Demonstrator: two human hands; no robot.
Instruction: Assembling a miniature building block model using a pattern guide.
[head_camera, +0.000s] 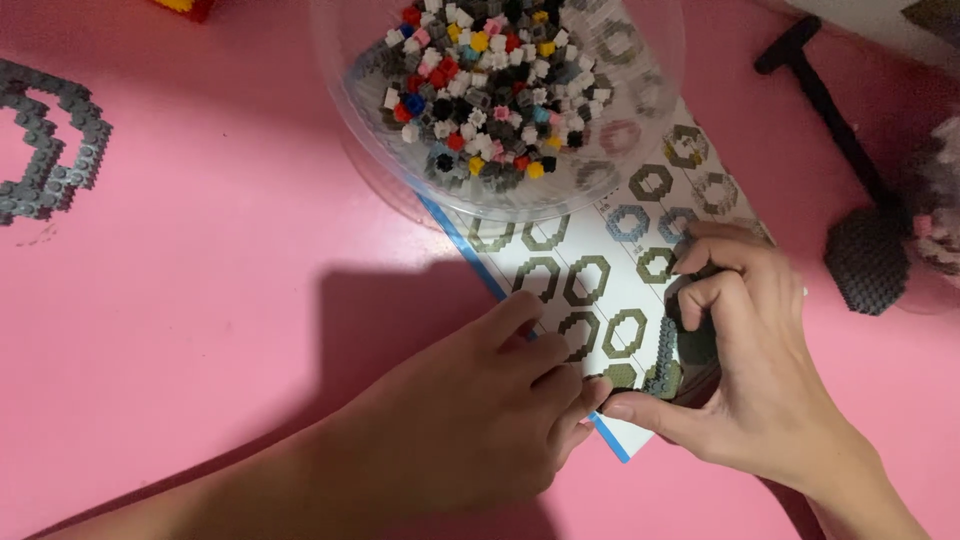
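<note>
Both hands meet over the instruction sheet on the pink bench: right hand grip clamped on a grey brick assembly, left hand fingertips pinched against it, steadying, bowl of bricks near.

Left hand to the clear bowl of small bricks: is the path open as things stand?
Probably yes. The left hand rests on the instruction sheet, and only bare sheet and pink table lie between it and the clear bowl. The right hand, holding the grey brick piece, sits off to the side.

Bowl of small bricks behind the instruction sheet — ring piece far left, hands on the sheet
</note>
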